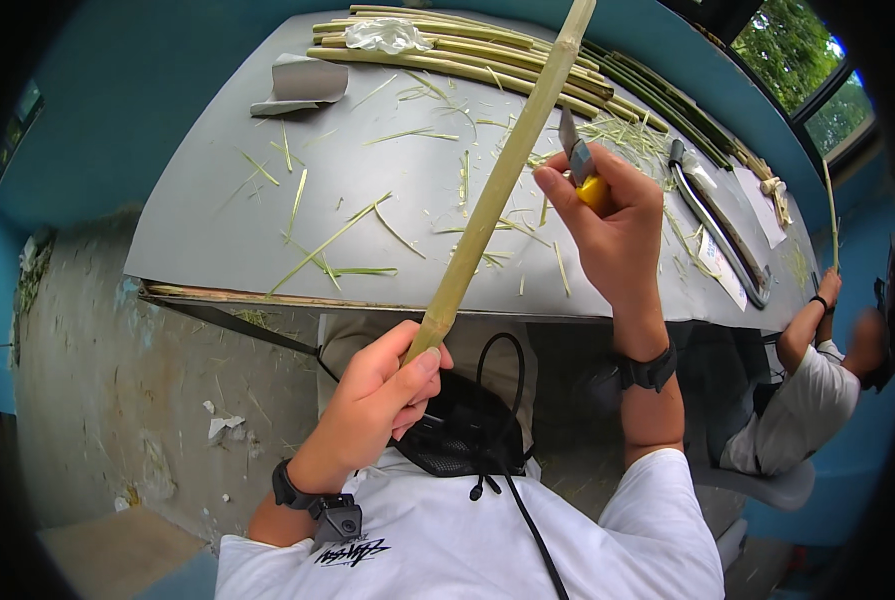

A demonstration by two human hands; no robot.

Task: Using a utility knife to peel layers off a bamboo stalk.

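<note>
One pale bamboo pole [497, 185] slants over the desk [197, 220], left hand [379, 388] with fingers wrapped round its near end; right hand [615, 220] clasps a utility knife [580, 163]. Shavings [627, 138] suggest scraping partly done; darker poles [667, 105] look unscraped.

The grey table [197, 230] is strewn with thin green shavings [367, 271], which are heaped more thickly toward the far right. Pale sticks [447, 68] are laid along the far edge, with green sticks [657, 95] placed to their right. A curled grey sheet [312, 80] is set at the far left. At the right, a saw [705, 212] and a white paper [760, 205] are laid. The floor [147, 380] is littered with white scraps [225, 427].
</note>
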